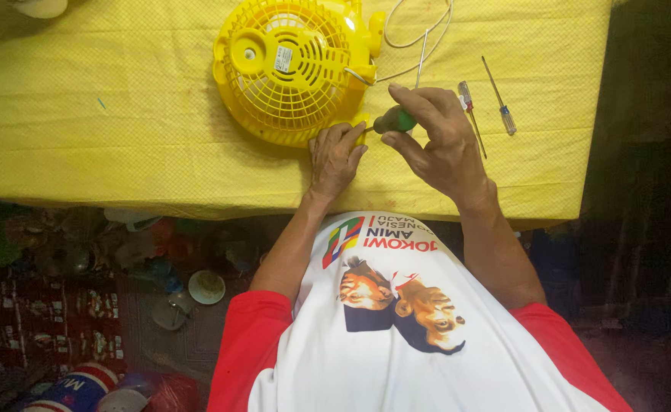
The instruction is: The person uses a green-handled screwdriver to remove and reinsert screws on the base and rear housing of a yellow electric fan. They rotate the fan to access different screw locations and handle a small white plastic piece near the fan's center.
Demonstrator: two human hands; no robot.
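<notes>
The yellow fan housing (293,69) lies grille-up on the yellow tablecloth (83,130), in the upper centre of the frame. The left hand (335,156) is laid flat, fingers spread and closed on nothing, with fingertips pressed against the lower rim of the housing. The right hand (438,141) is closed around a green-handled screwdriver (394,120), whose tip is directed leftward at the rim just above the left fingertips.

Judgement: the tip is best kept square and in line with the fastener, with the housing braced by the flat hand so it cannot turn; the left fingertips lie close to the tip and would be caught by a slip.

Two spare screwdrivers, one with a red-and-clear handle (469,107) and one with a blue-and-clear handle (501,99), lie just right of the right hand. A white cord (419,46) loops at upper centre-right. The near table edge runs just below both wrists; open cloth is seen at left, less at right.
</notes>
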